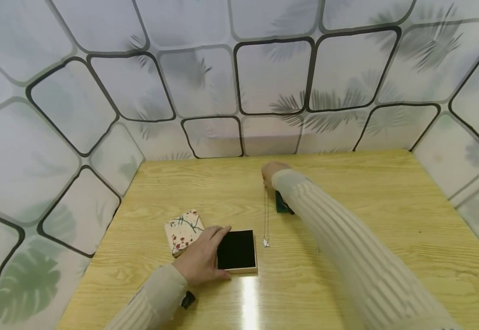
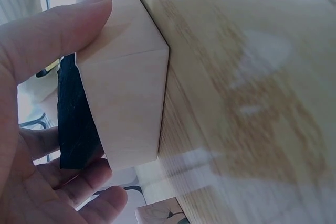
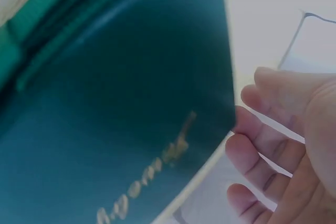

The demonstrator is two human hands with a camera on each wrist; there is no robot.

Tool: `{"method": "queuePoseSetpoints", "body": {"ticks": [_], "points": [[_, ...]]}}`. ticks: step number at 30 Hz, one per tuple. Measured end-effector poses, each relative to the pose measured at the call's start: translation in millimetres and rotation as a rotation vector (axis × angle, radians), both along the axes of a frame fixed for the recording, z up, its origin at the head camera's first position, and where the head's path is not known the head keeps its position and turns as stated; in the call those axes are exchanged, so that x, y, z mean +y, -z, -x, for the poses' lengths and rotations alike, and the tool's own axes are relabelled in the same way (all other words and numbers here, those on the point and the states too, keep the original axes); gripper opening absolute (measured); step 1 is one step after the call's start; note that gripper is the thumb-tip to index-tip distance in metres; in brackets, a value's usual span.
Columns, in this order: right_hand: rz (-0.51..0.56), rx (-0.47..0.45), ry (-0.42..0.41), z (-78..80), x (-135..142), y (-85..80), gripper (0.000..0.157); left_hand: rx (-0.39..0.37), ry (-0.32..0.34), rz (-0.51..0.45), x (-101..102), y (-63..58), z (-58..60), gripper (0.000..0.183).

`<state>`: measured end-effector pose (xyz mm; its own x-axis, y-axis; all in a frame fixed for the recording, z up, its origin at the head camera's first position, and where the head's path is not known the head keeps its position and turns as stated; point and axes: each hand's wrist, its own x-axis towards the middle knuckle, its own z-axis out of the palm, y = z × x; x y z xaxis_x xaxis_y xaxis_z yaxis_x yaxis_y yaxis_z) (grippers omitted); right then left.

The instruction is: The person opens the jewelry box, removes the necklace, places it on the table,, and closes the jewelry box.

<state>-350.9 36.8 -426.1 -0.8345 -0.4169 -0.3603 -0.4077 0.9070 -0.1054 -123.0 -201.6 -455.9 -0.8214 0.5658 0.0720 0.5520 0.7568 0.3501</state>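
Observation:
My left hand (image 1: 201,257) grips a small pale box base (image 1: 236,270) by its left side, thumb at the near edge and fingers at the far edge. A black pad (image 1: 236,250) fills the box; in the left wrist view, dark insert material (image 2: 76,119) stands above its rim. Farther back, my right hand (image 1: 273,173) pinches the top of a thin necklace (image 1: 266,211). Its chain runs straight toward me, ending in a silvery pendant (image 1: 266,243) right of the box. A dark green box (image 3: 121,93) with gold lettering and green ribbon is close beside the right fingers.
The floral lid (image 1: 183,230) lies left of the box base, partly behind my left hand. My right sleeve (image 1: 346,238) crosses the right half of the wooden table (image 1: 388,183) and covers part of the green box. Patterned fabric walls (image 1: 272,78) enclose the table.

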Motion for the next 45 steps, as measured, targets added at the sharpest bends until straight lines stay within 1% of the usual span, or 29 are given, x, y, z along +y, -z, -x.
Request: {"method": "queuePoseSetpoints", "body": {"ticks": [4,8,13,15,18,23,26,31,33,35,38,41,45], "points": [[0.069,0.012,-0.029,-6.9,7.0,-13.6,0.026,0.006,0.0,0.005,1.3,-0.5,0.2,0.115],[0.197,0.048,-0.092,-18.3,19.6,-27.4,0.028,0.007,0.002,0.003,2.6,-0.9,0.2,0.115],[0.384,0.098,-0.139,-39.4,40.8,-35.6,0.024,-0.013,-0.016,0.008,3.1,-1.6,-1.1,0.116],[0.45,0.105,-0.149,-50.7,48.5,-36.4,0.021,-0.023,-0.028,0.011,2.7,-1.5,-1.8,0.116],[0.534,0.092,-0.162,-70.5,59.5,-35.3,0.02,-0.042,-0.037,0.007,3.0,-2.1,-2.1,0.117],[0.636,0.089,-0.178,-104.4,71.6,-29.8,0.02,-0.071,-0.061,0.005,3.1,-4.4,-1.2,0.12],[0.692,0.102,-0.186,-119.0,75.9,-22.5,0.02,-0.088,-0.085,0.001,2.5,-6.5,-0.7,0.119],[0.734,0.138,-0.167,-137.5,79.6,-2.8,0.021,-0.108,-0.127,-0.025,0.6,-8.6,-1.9,0.115],[0.733,0.159,-0.172,-145.4,78.2,5.4,0.022,-0.1,-0.134,-0.019,-1.1,-8.2,-3.0,0.114],[0.717,0.182,-0.202,-153.6,75.4,13.5,0.026,-0.081,-0.138,-0.006,-2.9,-8.1,-5.3,0.113],[0.685,0.2,-0.278,-166.3,70.1,23.6,0.037,-0.049,-0.136,0.003,-4.5,-9.2,-10.3,0.111],[0.648,0.201,-0.338,-177.4,65.4,29.9,0.051,-0.012,-0.122,-0.004,-4.4,-10.4,-14.6,0.109],[0.596,0.163,-0.343,-188.4,57.4,35.3,0.076,0.039,-0.099,-0.023,-4.2,-7.6,-17.2,0.109]]}}
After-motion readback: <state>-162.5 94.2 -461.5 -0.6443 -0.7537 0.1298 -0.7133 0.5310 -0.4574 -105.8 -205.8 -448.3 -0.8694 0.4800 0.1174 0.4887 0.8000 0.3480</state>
